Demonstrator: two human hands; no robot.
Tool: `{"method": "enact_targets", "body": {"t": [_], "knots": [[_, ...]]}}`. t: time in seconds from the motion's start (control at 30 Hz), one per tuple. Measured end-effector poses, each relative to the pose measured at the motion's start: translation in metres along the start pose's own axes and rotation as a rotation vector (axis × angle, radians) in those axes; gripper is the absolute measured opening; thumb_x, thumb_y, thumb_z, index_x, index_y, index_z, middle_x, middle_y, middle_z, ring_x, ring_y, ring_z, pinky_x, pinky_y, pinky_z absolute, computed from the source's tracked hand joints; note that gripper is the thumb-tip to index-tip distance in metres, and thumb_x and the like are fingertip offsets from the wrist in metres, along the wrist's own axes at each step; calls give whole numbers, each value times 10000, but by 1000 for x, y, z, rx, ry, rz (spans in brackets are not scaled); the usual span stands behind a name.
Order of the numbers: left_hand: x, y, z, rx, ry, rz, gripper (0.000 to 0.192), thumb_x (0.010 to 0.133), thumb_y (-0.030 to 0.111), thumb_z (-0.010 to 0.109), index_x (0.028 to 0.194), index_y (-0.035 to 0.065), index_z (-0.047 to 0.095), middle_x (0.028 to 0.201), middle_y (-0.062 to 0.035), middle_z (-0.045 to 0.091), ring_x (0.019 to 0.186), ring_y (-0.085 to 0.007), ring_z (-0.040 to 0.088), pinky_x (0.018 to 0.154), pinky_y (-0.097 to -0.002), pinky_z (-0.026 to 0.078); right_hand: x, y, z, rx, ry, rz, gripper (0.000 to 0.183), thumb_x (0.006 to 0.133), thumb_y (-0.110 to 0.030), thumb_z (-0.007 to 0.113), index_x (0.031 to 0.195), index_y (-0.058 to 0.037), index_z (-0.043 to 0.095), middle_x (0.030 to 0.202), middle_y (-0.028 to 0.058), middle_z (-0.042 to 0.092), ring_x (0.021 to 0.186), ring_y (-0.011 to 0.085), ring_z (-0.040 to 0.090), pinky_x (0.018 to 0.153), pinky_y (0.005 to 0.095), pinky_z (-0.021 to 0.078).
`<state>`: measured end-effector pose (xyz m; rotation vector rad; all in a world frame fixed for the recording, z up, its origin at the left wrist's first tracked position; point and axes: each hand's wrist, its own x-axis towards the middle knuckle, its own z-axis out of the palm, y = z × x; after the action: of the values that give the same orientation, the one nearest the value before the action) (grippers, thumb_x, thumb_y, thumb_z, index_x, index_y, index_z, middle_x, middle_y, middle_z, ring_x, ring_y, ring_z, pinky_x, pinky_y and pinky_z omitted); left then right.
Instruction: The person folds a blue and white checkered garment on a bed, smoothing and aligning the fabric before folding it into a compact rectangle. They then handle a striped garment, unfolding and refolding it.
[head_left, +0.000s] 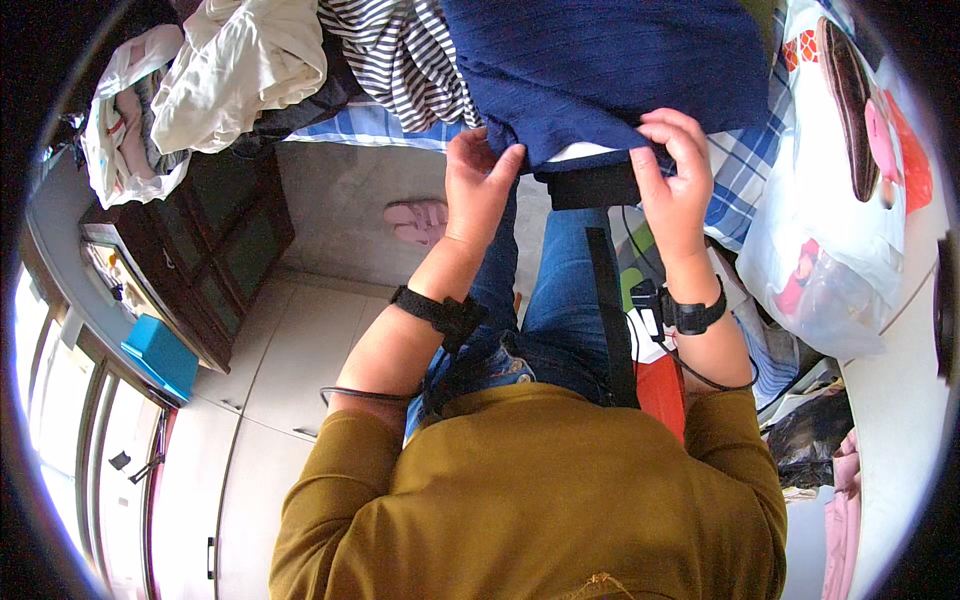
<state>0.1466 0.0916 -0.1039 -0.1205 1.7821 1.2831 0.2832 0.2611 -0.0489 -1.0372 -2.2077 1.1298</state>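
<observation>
A navy blue knit garment is spread over the edge of a bed with a blue-and-white plaid sheet. My left hand pinches its near left corner between thumb and fingers. At the right, my right hand has its thumb and fingers on the garment's near edge. A strip of white shows under the navy hem between my hands. Just below the hem is a black box-like object, partly covered by the cloth. Black straps circle both my forearms.
Left of the garment lie a black-and-white striped cloth and cream clothing. White plastic bags bulge at the right. A dark wooden cabinet stands at left. Pink slippers rest on the floor. A cable hangs by my right arm.
</observation>
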Motion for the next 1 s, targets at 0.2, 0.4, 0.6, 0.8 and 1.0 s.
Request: {"method": "enact_targets", "body": {"t": [0.2, 0.4, 0.6, 0.8, 1.0], "knots": [[-16, 24, 5, 754, 106, 696, 654, 616, 226, 864, 1096, -7, 485, 1048, -157, 523, 949, -291, 527, 803, -373, 457, -5, -17, 1, -19, -21, -160, 153, 748, -109, 686, 886, -65, 635, 939, 91, 626, 864, 277, 580, 784, 374, 444], [-16, 45, 24, 926, -51, 660, 512, 662, 211, 794, 1027, -9, 512, 925, -186, 555, 859, -396, 551, 721, -450, 469, -6, -27, 3, 22, -109, -213, 180, 737, -148, 683, 889, -73, 624, 883, 108, 617, 835, 307, 590, 736, 409, 471], [-24, 29, 3, 243, -22, 580, 260, 790, 15, 564, 1043, -9, 510, 883, -164, 599, 813, -297, 608, 736, -373, 487, -11, -30, 2, -42, -211, -309, 231, 702, -157, 713, 906, -103, 622, 896, 65, 586, 826, 271, 587, 737, 390, 490], [-10, 15, -41, 988, -378, 262, 304, 759, 26, 585, 1060, -10, 570, 980, -201, 633, 924, -355, 613, 838, -415, 477, 1, -15, -16, -99, -572, -98, 184, 751, -113, 704, 925, -72, 662, 920, 85, 640, 832, 285, 620, 749, 372, 511], [13, 106, -38, 904, 57, 752, 356, 772, 68, 638, 1116, -8, 585, 1073, -190, 623, 1014, -352, 587, 896, -421, 453, 76, 22, -71, -162, 97, 59, 235, 765, -85, 690, 989, -40, 635, 1008, 127, 639, 977, 307, 608, 876, 383, 472]]}}
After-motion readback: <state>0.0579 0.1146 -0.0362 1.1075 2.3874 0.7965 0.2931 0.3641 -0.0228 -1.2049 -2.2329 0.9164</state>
